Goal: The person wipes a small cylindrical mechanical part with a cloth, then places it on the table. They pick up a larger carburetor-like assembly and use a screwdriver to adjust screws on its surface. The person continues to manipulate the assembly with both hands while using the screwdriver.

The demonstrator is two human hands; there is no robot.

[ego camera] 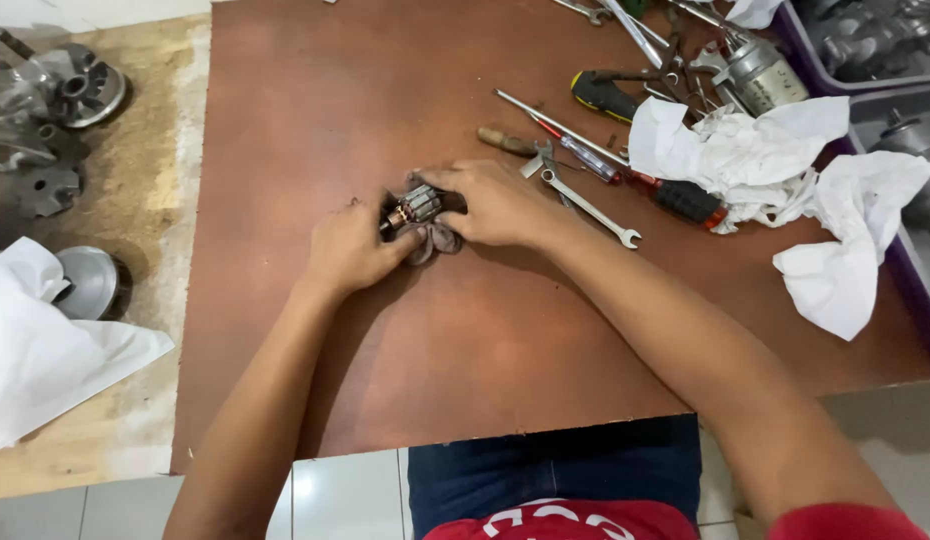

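Both hands meet mid desk [485,330] on a small motor rotor [415,205] w/ copper windings, lying on a grey rag [437,240]: left hand [350,248] grips its 9 o'clock end, right hand [500,203] closes over the 3 o'clock end, fingers curled round it, probably pinching the rag too. At 2 o'clock from the hands lie a spanner [590,207], screwdrivers [625,170] & crumpled white paper [735,150].
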